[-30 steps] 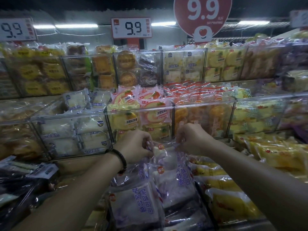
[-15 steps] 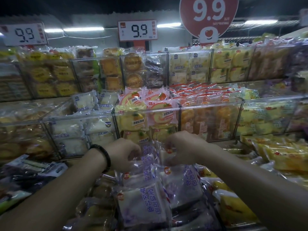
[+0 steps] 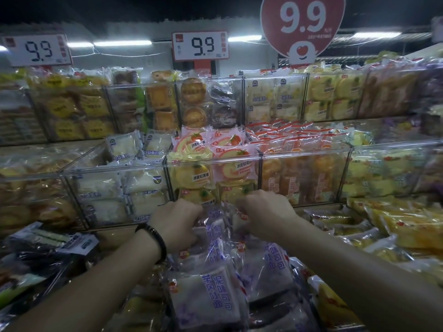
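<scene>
So, work in hand: I am tidying a row of purple-lettered bread packs that runs from the foot of the clear bin (image 3: 213,161) toward me.
Left hand (image 3: 176,224): fingers curled, pinching the wrapper top of the rear pack (image 3: 215,226), just below the clear bin.
Right hand (image 3: 266,212): curled too, gripping wrapper beside it. I cannot tell whether it holds the same pack.
Done: the front pack (image 3: 208,298), farthest from the clear bin, lies face-up and readable.
Left: I judge the rear pack, crumpled and tilted, needs seating against the clear bin; roughly midway.
</scene>
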Tool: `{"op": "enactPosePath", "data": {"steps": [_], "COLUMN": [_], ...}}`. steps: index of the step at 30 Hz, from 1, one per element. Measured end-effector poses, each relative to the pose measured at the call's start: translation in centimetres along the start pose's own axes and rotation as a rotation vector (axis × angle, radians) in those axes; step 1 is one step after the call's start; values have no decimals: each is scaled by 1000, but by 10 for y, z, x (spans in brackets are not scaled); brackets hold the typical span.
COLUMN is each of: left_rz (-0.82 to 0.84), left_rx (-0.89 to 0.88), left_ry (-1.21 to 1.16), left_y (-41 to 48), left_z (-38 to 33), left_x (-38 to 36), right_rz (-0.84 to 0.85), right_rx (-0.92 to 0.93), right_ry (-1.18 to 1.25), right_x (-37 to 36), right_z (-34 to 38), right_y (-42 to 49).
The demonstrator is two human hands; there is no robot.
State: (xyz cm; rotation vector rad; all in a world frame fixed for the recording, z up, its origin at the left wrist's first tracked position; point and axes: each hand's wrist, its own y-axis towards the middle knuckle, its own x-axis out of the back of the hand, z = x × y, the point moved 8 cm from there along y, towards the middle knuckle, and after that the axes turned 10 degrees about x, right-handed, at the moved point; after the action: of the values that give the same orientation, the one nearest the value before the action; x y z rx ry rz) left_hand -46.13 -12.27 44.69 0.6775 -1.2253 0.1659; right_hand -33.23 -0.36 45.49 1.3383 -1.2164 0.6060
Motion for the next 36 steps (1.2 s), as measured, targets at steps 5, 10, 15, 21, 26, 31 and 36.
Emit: {"op": "enactPosePath", "data": {"steps": [5, 10, 15, 21, 26, 31, 36], "left_rz": [98, 236, 144, 80, 36, 35, -16], "left_rx": [-31, -70, -74, 25, -45, -54, -7], "left_ry": [51, -96, -68, -286, -203, -254, -393], "left_y": [-1, 3, 5, 3, -6, -6, -15], "left_z": [-6, 0, 1, 14, 25, 25, 41], "left_x": [-11, -9, -11, -5, 10, 4, 15], "right_rz": [103, 99, 40, 3, 30, 70, -86], "right_rx": [34, 56, 140, -27, -148, -124, 36], "right_ry": [72, 173, 281, 176, 229, 272, 333], "right_x": [-8, 4, 11, 6, 2, 1, 29], "right_z": [4, 7, 32, 25, 22, 22, 26], "right_y": [-3, 0, 9, 18, 25, 27, 20]}}
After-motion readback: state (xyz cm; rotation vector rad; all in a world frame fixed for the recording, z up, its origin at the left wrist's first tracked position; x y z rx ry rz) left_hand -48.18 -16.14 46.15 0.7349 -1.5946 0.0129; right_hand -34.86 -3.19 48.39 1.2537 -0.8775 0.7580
